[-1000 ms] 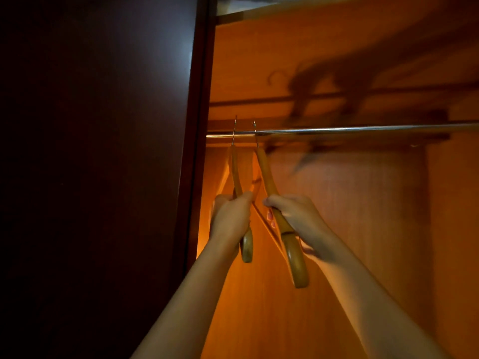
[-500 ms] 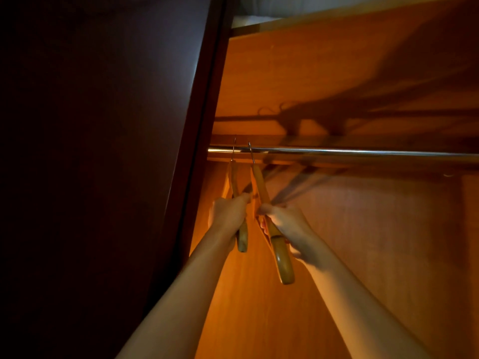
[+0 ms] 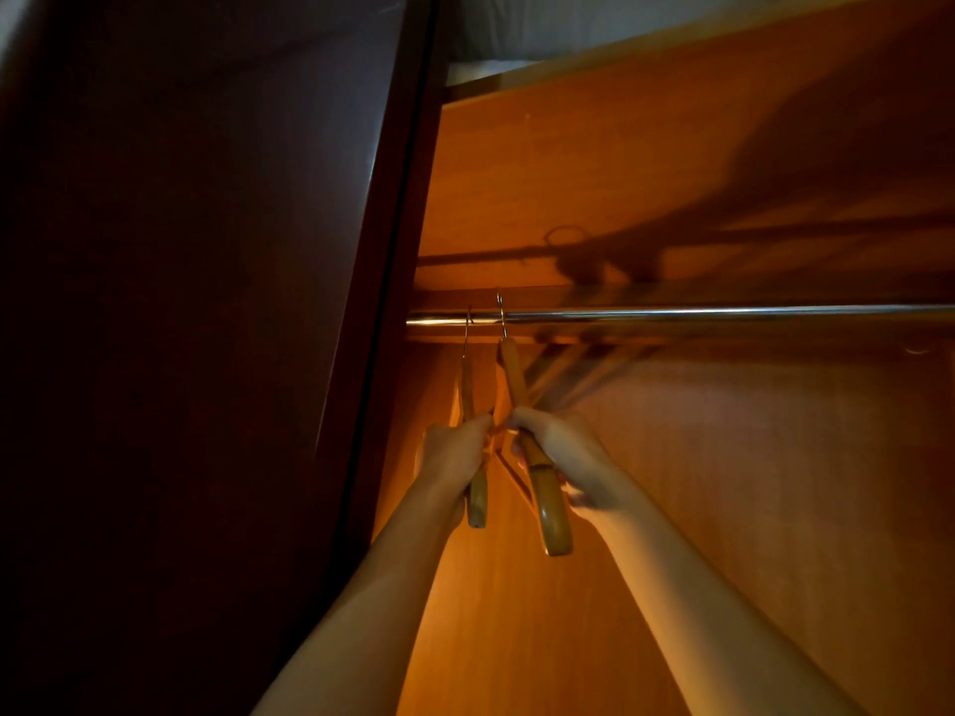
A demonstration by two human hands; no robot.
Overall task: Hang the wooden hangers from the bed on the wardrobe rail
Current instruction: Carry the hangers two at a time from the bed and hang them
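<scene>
Two wooden hangers hang side by side at the left end of the chrome wardrobe rail [image 3: 697, 315], their metal hooks over it. My left hand [image 3: 452, 452] grips the left hanger [image 3: 476, 498] around its arm. My right hand [image 3: 560, 452] grips the right hanger [image 3: 553, 519] around its arm, the rounded end sticking out below my fingers. Both hangers are seen almost edge-on, and their far arms are hidden behind my hands.
A dark brown wardrobe door [image 3: 196, 302] fills the left side, close to the left hanger. An orange wooden shelf [image 3: 646, 173] runs just above the rail. The wardrobe's back panel [image 3: 749, 483] lies behind, and the rail to the right carries nothing.
The view has tilted upward, so the rail sits lower in the frame. Both hands keep their grip on the hangers, which have drawn slightly closer together.
</scene>
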